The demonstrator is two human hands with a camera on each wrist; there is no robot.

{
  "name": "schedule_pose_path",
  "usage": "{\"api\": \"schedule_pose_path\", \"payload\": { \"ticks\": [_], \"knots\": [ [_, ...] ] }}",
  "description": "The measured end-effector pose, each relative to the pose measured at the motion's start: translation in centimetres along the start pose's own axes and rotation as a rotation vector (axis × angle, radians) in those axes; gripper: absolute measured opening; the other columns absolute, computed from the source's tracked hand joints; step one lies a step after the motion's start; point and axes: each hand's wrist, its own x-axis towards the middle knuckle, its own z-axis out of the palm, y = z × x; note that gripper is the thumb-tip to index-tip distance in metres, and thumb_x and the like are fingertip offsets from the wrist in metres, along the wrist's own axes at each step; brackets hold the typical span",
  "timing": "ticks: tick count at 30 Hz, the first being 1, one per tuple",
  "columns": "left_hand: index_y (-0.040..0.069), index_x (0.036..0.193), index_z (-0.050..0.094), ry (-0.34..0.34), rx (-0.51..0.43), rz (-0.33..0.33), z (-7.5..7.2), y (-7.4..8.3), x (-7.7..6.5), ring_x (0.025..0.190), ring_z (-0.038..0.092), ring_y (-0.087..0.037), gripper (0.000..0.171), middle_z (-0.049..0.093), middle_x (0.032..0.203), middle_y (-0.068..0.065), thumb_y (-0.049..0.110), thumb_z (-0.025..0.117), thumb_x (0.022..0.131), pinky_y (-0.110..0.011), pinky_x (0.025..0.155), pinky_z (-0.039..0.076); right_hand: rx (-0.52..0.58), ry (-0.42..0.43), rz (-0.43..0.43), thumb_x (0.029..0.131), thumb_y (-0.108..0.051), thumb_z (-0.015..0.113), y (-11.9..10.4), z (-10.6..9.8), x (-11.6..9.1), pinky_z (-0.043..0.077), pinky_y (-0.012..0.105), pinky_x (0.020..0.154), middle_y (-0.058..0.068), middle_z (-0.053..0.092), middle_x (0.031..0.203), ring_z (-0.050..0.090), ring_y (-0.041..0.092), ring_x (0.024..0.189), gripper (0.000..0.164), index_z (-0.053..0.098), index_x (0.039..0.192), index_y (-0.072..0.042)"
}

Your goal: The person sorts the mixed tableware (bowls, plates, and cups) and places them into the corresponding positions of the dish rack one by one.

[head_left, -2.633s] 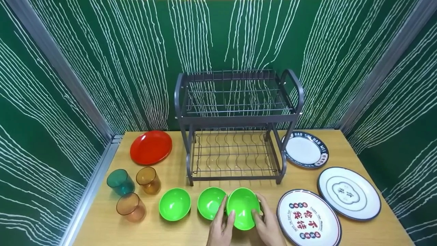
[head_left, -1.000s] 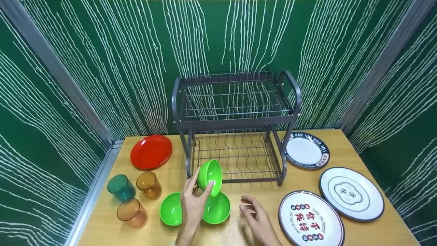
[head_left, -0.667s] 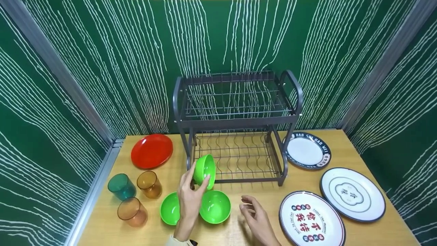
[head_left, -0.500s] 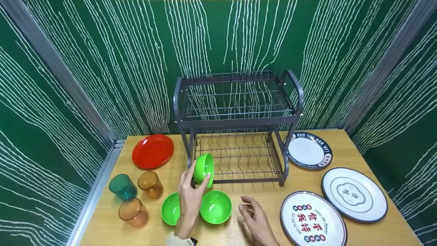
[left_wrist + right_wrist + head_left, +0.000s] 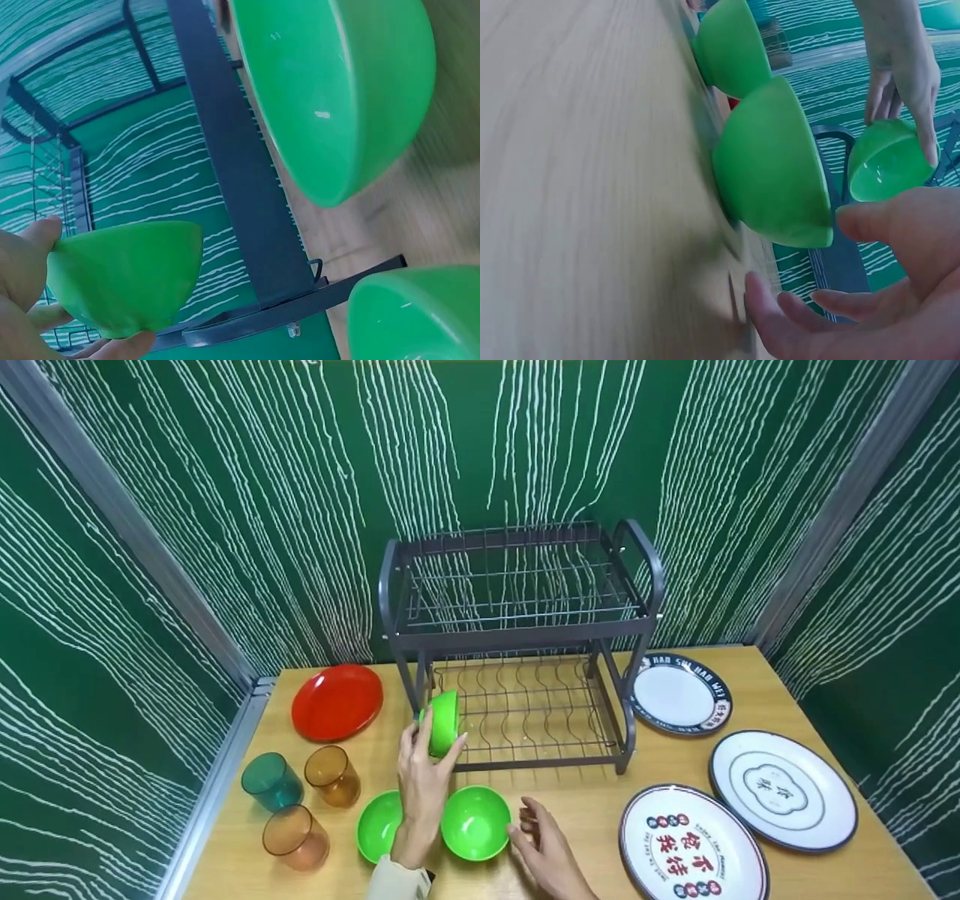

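Note:
My left hand (image 5: 424,780) grips a green bowl (image 5: 445,723) between thumb and fingers. That bowl is tipped on its side at the left end of the rack's lower tier (image 5: 525,709). In the left wrist view the held bowl (image 5: 127,274) shows its rounded outside against the fingers. A second green bowl (image 5: 476,823) stands upright on the table, with my right hand (image 5: 547,847) just right of it. The right thumb is close to its rim and the fingers are loosely bent around nothing. A third green bowl (image 5: 379,826) is partly hidden behind my left forearm.
The dark two-tier dish rack (image 5: 521,637) stands at the back middle. To the left are a red plate (image 5: 337,703), a teal cup (image 5: 272,782), an amber cup (image 5: 332,777) and an orange cup (image 5: 296,838). Three white plates, one with red lettering (image 5: 694,844), lie on the right.
Both hands were at the bowl earlier; the left hand then carried it away, tipped it and moved it to the rack's lower left. The right hand let go and now sits nearer the middle bowl.

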Motion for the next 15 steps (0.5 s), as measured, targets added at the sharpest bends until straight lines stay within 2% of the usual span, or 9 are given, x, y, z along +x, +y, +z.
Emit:
{"api": "schedule_pose_path", "payload": {
  "ticks": [8,11,15],
  "knots": [
    [0.009,0.132,0.057,-0.002,0.051,0.031,0.9,-0.7,0.0,0.093,0.062,-0.03,0.069,0.057,0.115,-0.02,0.035,0.081,0.073,-0.041,0.075,0.056,-0.004,-0.081,0.13,0.095,-0.043,0.054,0.1,0.3,0.3,0.046,0.043,0.095,0.027,0.042,0.135,0.052,0.029,0.114,0.073,0.028,0.143,0.006],
    [0.008,0.131,0.057,0.001,0.081,0.065,1.3,-1.1,0.0,0.094,0.062,-0.033,0.069,0.056,0.114,-0.022,0.034,0.081,0.072,-0.042,0.075,0.056,0.025,-0.089,0.139,0.093,-0.046,0.055,0.0,0.6,0.5,0.047,0.041,0.094,0.023,0.046,0.133,0.053,0.028,0.113,0.076,0.028,0.143,0.005],
    [0.007,0.131,0.057,0.016,0.113,0.131,2.0,-1.4,0.2,0.095,0.061,-0.038,0.071,0.055,0.112,-0.025,0.031,0.083,0.069,-0.044,0.073,0.056,0.052,-0.086,0.108,0.092,-0.044,0.058,0.1,1.1,0.7,0.05,0.034,0.089,0.017,0.053,0.126,0.056,0.026,0.111,0.076,0.028,0.143,0.005]
  ]
}}
